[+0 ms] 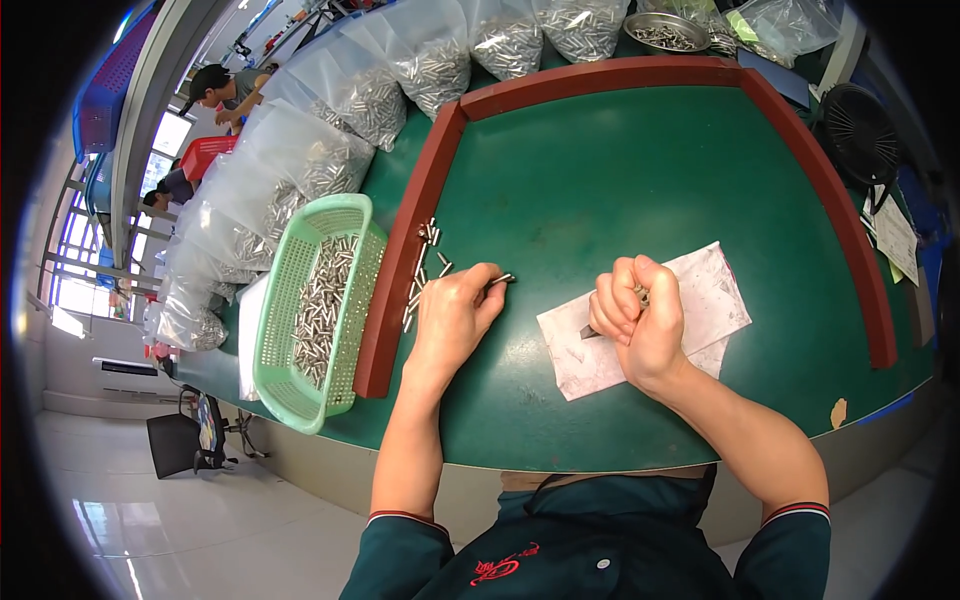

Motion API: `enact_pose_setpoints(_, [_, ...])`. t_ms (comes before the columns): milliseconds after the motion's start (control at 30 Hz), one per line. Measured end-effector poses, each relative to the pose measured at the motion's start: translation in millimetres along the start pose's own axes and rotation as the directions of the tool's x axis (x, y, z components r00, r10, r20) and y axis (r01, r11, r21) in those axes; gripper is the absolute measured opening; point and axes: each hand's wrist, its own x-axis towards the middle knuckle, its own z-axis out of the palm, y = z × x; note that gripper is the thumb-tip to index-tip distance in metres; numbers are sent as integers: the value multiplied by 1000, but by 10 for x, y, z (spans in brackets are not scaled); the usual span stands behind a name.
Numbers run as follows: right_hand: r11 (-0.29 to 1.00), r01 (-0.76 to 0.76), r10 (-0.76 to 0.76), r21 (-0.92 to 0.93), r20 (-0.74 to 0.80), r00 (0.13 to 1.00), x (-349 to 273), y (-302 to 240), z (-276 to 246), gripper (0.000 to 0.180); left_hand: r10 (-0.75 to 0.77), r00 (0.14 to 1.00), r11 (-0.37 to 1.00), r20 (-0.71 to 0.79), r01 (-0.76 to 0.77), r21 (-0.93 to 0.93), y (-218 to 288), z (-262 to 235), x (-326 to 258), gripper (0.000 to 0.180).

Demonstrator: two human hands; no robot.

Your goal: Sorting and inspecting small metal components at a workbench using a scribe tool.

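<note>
My left hand (455, 315) rests on the green table mat (620, 180) and pinches a small silver metal pin (503, 279) between thumb and fingers. A few loose pins (428, 258) lie just left of it, against the red border strip. My right hand (638, 318) is closed in a fist around a thin metal tool (590, 331), whose tip pokes out at the left. That fist sits over a white sheet of paper (715, 290) spread on the mat.
A light green plastic basket (345, 215) holding many metal pins stands left of the red wooden border (405, 270). Clear bags of pins (400, 80) line the far edge, with a metal bowl (665, 35) behind. A black fan (858, 125) sits right. Other people work at far left.
</note>
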Motion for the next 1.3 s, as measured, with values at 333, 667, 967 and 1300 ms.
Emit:
enact_pose_setpoints(333, [1000,-6,6,4,-13,1000,-14,-2,-5,36,-92,994,740,56,106,-664,49,18,-38,11])
enact_pose_setpoints(667, [998,-9,10,-62,6,1000,-22,-8,1,38,-143,975,641,169,221,-735,60,20,-43,9])
enact_pose_setpoints(967, [1000,6,-5,24,-22,1000,-7,8,-25,36,-57,907,830,418,276,-485,462,-31,-115,7])
enact_pose_setpoints(1300, [1000,-7,6,-20,-28,1000,2,4,-6,38,-50,940,953,337,146,-267,636,-18,-176,14])
